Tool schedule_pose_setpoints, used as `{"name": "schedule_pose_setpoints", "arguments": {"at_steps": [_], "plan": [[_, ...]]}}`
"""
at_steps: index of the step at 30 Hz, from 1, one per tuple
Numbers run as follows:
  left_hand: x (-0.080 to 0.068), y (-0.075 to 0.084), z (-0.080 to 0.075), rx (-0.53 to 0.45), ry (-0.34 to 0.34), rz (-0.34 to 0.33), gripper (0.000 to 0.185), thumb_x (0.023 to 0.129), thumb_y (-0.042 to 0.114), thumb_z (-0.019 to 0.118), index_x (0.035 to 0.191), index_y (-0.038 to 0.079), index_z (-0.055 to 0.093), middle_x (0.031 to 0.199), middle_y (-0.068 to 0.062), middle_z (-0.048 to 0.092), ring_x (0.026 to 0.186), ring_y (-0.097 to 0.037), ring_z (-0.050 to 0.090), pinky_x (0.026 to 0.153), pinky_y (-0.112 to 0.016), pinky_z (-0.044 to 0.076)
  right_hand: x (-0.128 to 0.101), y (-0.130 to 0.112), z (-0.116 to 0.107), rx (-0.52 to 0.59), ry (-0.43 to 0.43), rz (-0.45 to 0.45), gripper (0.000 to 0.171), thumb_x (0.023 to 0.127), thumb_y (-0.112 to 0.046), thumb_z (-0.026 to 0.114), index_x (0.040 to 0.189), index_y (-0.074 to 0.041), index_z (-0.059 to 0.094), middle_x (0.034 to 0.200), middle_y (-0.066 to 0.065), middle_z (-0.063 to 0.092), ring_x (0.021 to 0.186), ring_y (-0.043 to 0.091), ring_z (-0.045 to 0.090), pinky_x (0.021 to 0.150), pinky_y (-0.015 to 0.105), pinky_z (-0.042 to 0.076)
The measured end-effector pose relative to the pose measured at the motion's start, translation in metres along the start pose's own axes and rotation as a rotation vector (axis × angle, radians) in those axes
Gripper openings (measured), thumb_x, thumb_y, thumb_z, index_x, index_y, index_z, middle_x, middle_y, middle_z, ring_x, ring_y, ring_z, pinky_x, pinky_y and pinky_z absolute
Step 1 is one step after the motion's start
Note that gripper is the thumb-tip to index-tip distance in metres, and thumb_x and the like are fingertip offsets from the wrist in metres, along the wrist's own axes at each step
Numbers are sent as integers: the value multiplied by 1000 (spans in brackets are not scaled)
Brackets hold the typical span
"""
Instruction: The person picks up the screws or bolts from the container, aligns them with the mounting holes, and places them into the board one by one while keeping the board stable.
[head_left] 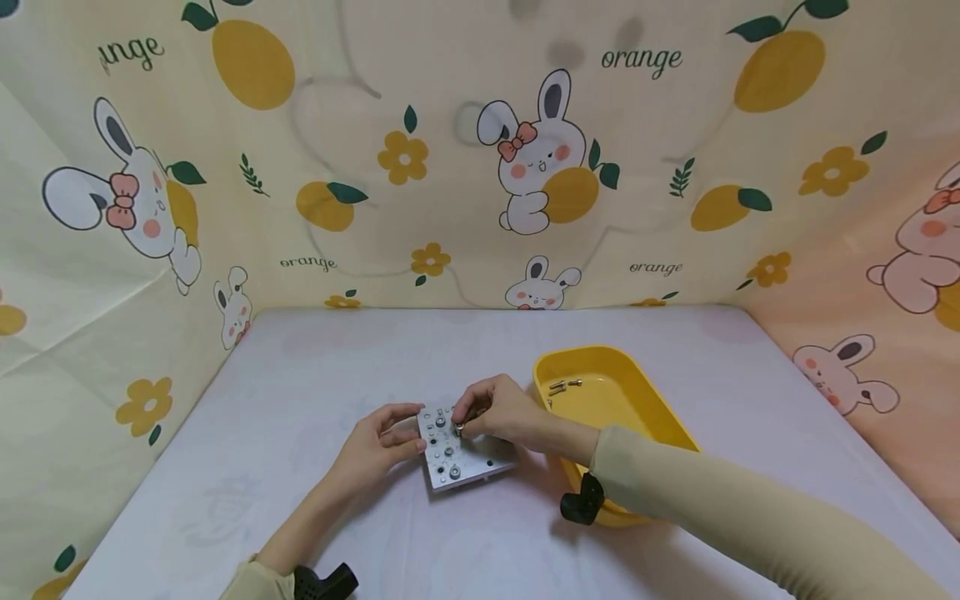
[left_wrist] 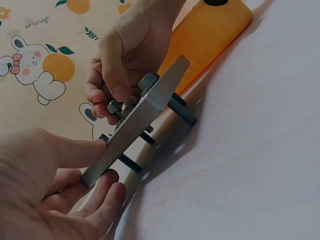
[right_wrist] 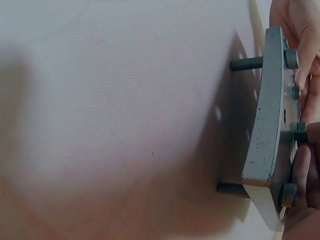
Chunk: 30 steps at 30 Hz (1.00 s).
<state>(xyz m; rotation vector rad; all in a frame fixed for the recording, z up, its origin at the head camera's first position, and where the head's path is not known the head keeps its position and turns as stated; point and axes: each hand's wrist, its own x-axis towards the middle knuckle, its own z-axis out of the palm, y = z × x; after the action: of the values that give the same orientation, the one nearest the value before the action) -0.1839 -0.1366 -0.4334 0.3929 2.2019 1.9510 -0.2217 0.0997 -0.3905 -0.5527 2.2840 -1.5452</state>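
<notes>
A silver metal plate point(head_left: 476, 467) is held a little above the table, tilted, by my left hand point(head_left: 367, 450) at its left edge, thumb on one face and fingers on the other. Several socket-head screws sit in its holes, and their black threaded shanks point(left_wrist: 182, 112) stick out beneath in the left wrist view. Over the plate's upper part, my right hand point(head_left: 510, 417) pinches the head of a small screw point(left_wrist: 114, 106) between thumb and fingertips. In the right wrist view that screw point(right_wrist: 300, 132) stands at the plate's face, its lower end hidden.
A yellow tray point(head_left: 618, 392) stands just right of the plate, under my right forearm, with several loose screws point(head_left: 557, 388) in its far left corner. White cloth point(head_left: 375, 358) covers the table. Printed fabric walls point(head_left: 450, 167) enclose the back and sides.
</notes>
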Motion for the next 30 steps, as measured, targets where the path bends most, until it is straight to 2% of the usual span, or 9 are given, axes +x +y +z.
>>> {"name": "schedule_pose_setpoints", "arguments": {"at_steps": [6, 12, 15, 20, 23, 26, 30], "plan": [[1, -2, -1, 11, 15, 5, 53, 86, -1, 74, 134, -3, 52, 137, -22, 52, 109, -31, 64, 87, -28, 53, 1, 1, 2, 15, 39, 25, 24, 74, 12, 72, 88, -7, 75, 90, 1, 73, 90, 20, 63, 87, 33, 49], [2, -3, -2, 6, -1, 3, 53, 87, 0, 74, 134, -4, 51, 138, -23, 51, 111, -33, 63, 87, -28, 53, 1, -1, 0, 120, 75, 48, 24, 73, 15, 71, 89, -3, 74, 91, 7, 73, 87, 22, 66, 79, 30, 54], [2, -3, -1, 2, 5, -10, 53, 86, -1, 74, 134, -3, 52, 138, -22, 52, 112, -33, 62, 87, -28, 53, -3, -10, -8, 162, 64, 14, 22, 75, 14, 72, 91, 0, 73, 94, 13, 73, 85, 24, 66, 77, 29, 54], [3, -3, 1, 10, 8, -16, 53, 85, -1, 74, 134, -2, 53, 139, -21, 51, 112, -32, 62, 87, -28, 53, -12, -32, -43, 283, 60, -85, 17, 79, 12, 70, 96, 6, 70, 99, 21, 70, 88, 31, 68, 81, 34, 56], [3, -3, 2, 14, 11, -18, 53, 85, -1, 74, 134, -1, 53, 139, -21, 51, 111, -31, 63, 87, -28, 53, -16, -37, -70, 321, 90, -129, 15, 81, 10, 71, 96, 9, 68, 99, 24, 69, 86, 28, 68, 79, 34, 57], [3, -2, 2, 14, 18, -26, 53, 85, -3, 74, 134, -1, 53, 138, -20, 52, 110, -30, 63, 86, -28, 53, -18, -30, -98, 255, 108, -136, 17, 83, 4, 75, 98, 8, 68, 99, 23, 69, 86, 28, 67, 80, 35, 57], [3, -2, 3, 21, 32, -20, 53, 84, -4, 74, 133, -1, 53, 136, -20, 54, 108, -30, 64, 86, -28, 54, -19, -3, -127, 103, 155, -113, 24, 84, -8, 79, 103, 4, 70, 100, 16, 71, 92, 31, 67, 84, 34, 55]]}}
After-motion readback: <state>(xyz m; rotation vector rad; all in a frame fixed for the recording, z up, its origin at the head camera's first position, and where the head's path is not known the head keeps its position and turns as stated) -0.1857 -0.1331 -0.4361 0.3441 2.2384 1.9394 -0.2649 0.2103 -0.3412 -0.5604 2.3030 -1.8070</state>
